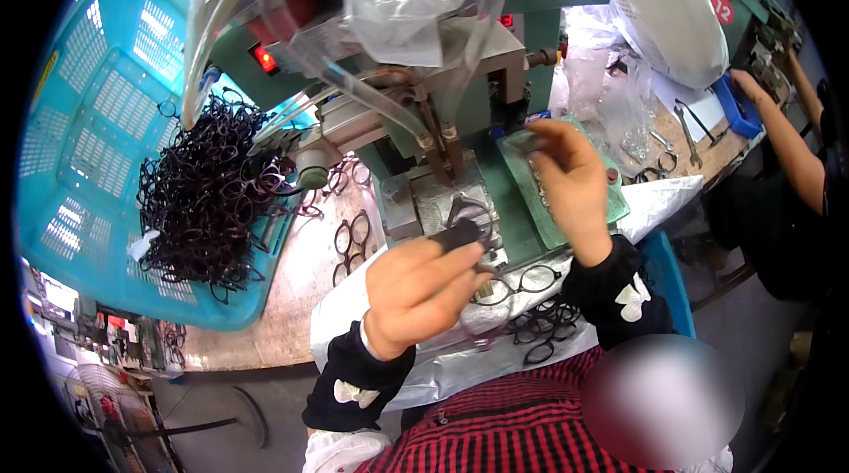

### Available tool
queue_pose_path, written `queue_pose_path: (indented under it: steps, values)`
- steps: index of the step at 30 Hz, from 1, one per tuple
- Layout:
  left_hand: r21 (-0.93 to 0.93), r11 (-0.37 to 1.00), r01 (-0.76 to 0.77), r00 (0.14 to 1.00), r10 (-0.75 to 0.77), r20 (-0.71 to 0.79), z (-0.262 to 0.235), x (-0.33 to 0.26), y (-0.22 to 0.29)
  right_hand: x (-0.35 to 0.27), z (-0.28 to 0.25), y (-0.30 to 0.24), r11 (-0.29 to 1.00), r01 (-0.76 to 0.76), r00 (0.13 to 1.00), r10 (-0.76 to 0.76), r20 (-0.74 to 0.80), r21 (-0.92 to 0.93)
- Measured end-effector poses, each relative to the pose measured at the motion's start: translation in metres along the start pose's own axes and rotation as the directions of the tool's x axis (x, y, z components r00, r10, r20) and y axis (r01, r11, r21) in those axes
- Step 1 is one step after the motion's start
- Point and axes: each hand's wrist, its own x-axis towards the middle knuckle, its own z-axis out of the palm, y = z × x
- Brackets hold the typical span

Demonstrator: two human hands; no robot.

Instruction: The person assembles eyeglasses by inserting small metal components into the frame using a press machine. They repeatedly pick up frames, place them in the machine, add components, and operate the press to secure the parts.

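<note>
Left hand [416, 292] is pinching a dark eyeglass frame [464, 232], pressing it at the green machine's [495, 75] metal fixture. Right hand [570, 181] is hovering over a green tray [531, 190], fingers curled on something small, can't tell what. More frames are piling in the blue basket [80, 119] on the table [301, 278].

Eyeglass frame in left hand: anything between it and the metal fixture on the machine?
Nothing visible. The left hand holds the dark eyeglass frame right at the metal fixture. The right hand is off to the side, over the green tray.
</note>
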Motion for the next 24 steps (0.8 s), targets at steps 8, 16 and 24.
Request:
queue_pose_path:
  steps: [8,16,24]
  values:
    - [0.056,0.992,-0.110,0.992,0.106,0.064,0.013,-0.003,-0.003,-0.009,-0.064,0.043,0.805,0.157,0.977,-0.212,-0.031,-0.572]
    - [-0.085,0.993,0.083,0.991,-0.072,0.117,0.010,-0.024,0.013,0.008,-0.034,0.056,0.331,0.480,0.871,-0.290,0.397,-0.813]
    - [0.537,0.700,0.471,0.859,-0.226,-0.459,-0.088,-0.060,0.065,-0.004,-0.056,0.039,0.401,0.346,0.937,-0.193,0.291,-0.848]
